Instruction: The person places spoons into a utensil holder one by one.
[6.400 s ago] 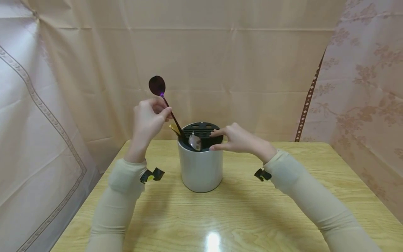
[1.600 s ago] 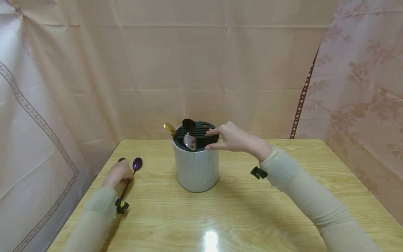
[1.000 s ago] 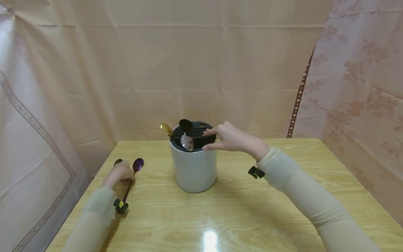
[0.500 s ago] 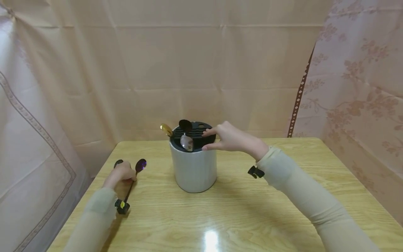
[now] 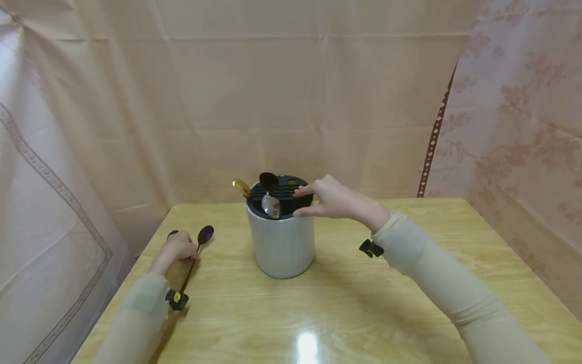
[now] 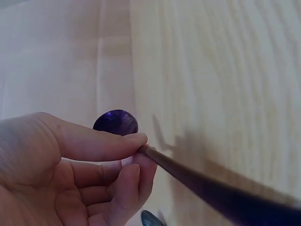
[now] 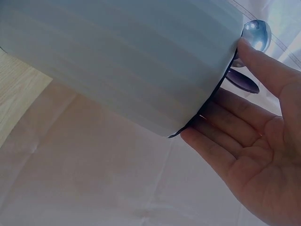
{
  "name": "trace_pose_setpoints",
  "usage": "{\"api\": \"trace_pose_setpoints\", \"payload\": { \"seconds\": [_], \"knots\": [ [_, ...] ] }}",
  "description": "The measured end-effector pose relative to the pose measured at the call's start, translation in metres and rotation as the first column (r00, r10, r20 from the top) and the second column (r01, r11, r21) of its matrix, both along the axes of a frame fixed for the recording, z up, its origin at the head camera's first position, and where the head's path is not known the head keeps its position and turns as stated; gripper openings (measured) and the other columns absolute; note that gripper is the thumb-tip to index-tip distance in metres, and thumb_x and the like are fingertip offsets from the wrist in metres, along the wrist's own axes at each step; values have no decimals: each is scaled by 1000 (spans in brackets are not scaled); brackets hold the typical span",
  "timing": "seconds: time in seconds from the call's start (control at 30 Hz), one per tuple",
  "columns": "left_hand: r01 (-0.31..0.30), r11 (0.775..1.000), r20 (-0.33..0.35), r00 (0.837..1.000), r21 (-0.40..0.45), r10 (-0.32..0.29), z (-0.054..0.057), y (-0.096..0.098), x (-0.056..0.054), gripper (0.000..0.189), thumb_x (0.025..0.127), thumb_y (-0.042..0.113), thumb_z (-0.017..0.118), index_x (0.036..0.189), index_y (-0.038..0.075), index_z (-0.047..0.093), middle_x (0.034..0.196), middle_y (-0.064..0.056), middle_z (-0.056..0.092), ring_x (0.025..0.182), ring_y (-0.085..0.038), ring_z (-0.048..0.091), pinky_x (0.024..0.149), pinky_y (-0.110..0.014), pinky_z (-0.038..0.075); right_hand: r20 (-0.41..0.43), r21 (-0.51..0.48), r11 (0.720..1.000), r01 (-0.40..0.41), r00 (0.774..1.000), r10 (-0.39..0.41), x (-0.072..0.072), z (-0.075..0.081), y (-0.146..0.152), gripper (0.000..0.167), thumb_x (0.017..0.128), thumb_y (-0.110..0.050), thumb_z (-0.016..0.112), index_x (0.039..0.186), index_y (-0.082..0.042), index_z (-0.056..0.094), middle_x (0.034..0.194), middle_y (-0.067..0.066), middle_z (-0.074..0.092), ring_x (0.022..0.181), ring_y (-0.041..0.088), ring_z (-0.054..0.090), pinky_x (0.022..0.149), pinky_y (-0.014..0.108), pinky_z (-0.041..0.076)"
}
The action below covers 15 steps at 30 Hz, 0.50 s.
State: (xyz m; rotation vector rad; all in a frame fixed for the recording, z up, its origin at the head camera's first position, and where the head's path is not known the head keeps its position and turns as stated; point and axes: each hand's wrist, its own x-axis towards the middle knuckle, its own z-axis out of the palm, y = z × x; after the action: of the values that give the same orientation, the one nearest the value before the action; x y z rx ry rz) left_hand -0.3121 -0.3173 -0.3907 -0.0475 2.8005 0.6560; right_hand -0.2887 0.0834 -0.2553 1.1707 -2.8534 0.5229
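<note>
My left hand (image 5: 176, 247), low on the left of the table, pinches the thin handle of a dark purple spoon (image 5: 205, 234) between thumb and fingers. In the left wrist view its handle (image 6: 188, 179) slants toward the camera. A second dark spoon bowl (image 5: 172, 233) shows just past the hand. My right hand (image 5: 338, 199) spans the right rim of a white utensil holder (image 5: 282, 247), its fingers extended over the slotted black lid and its thumb at the front rim. Standing in the holder are a gold spoon (image 5: 241, 187), a dark spoon (image 5: 269, 180) and a silver spoon (image 5: 271, 206).
The wood-grain table (image 5: 386, 323) carries the holder near its middle. Beige cloth (image 5: 291, 101) hangs behind, and patterned cloths (image 5: 536, 126) drape both sides. A small black wrist camera (image 5: 176, 299) sits close above the table at the left.
A dark spoon that my left hand held above the holder now stands in it. That hand moved down left to the purple spoon, whose bowl has since shifted slightly right. My right hand stays.
</note>
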Motion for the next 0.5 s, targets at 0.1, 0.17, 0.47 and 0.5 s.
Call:
{"api": "trace_pose_setpoints", "payload": {
  "seconds": [0.1, 0.17, 0.47, 0.5],
  "knots": [
    [-4, 999, -12, 1000, 40, 5, 5, 1, 0, 30, 78, 6, 68, 53, 10, 52, 54, -4, 60, 52, -14, 61, 57, -30, 55, -4, -1, 1000, 0, 1000, 0, 0, 1, 0, 52, 86, -40, 68, 125, -7, 62, 132, 12, 58, 41, 8, 17, 48, 23, 30],
    [-2, 998, -26, 1000, 61, 4, 10, 1, 1, 29, 79, 6, 66, 53, 9, 52, 55, -5, 61, 54, -17, 63, 60, -34, 56, -6, 0, 1000, 3, 1000, -3, -1, 2, -1, 51, 86, -40, 68, 125, -7, 62, 132, 12, 58, 42, 8, 17, 48, 23, 30],
    [24, 995, -101, 995, 92, -14, 37, 9, 13, 32, 84, 10, 64, 55, 8, 50, 56, -5, 63, 61, -22, 67, 68, -41, 56, -16, -9, 1000, -9, 1000, 9, 2, 3, -2, 51, 86, -40, 68, 124, -6, 63, 130, 13, 59, 42, 7, 18, 49, 24, 32],
    [32, 994, -114, 993, 102, -20, 40, 11, 14, 30, 84, 10, 65, 57, 7, 52, 58, -5, 64, 61, -22, 67, 67, -41, 56, -19, -11, 1000, -7, 1000, 7, 2, 3, -2, 51, 85, -39, 68, 124, -6, 63, 130, 13, 59, 42, 8, 17, 50, 24, 32]
  ]
}}
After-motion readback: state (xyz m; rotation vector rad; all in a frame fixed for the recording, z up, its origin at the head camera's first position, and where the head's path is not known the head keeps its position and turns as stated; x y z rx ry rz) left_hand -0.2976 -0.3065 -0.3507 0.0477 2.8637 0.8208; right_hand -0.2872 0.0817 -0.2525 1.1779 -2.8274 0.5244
